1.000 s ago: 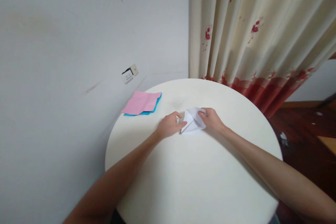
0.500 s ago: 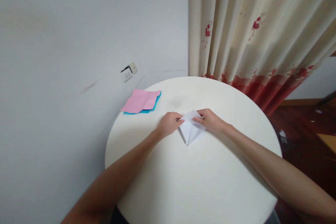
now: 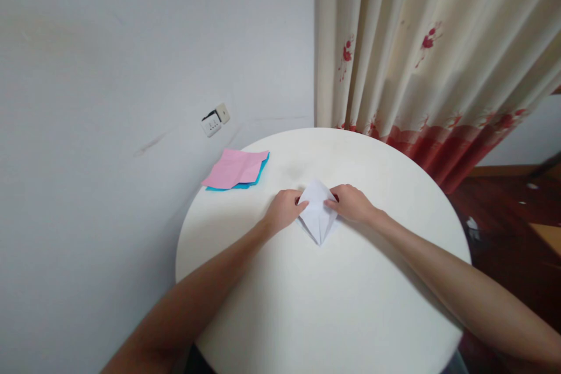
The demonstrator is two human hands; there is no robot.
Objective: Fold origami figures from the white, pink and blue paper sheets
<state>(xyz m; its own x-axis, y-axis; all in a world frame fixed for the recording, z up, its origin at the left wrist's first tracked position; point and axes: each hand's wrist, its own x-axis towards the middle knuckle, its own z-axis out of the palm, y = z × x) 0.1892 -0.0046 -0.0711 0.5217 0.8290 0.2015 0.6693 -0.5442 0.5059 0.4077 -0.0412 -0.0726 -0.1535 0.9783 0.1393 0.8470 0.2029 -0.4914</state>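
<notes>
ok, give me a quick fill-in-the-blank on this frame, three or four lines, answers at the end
1. Both the left hand and the right hand press on a folded sheet of ____ paper.
2. The table has a ____ top.
3. Near the far left edge, a pink sheet lies on top of a ____ one.
4. The curtain carries ____ flowers.

Missing words: white; round; blue; red

Pink sheet [image 3: 234, 168]: on the desk, up and left of the hands, well apart from them
Blue sheet [image 3: 262, 172]: under the pink sheet, only its edges showing
Desk [image 3: 333, 304]: round, white
Wall socket [image 3: 214, 121]: on the wall behind the sheets
Curtain [image 3: 421, 52]: cream with red flowers, beyond the hands to the right
Floor [image 3: 504, 228]: dark wood, right of the desk
</notes>
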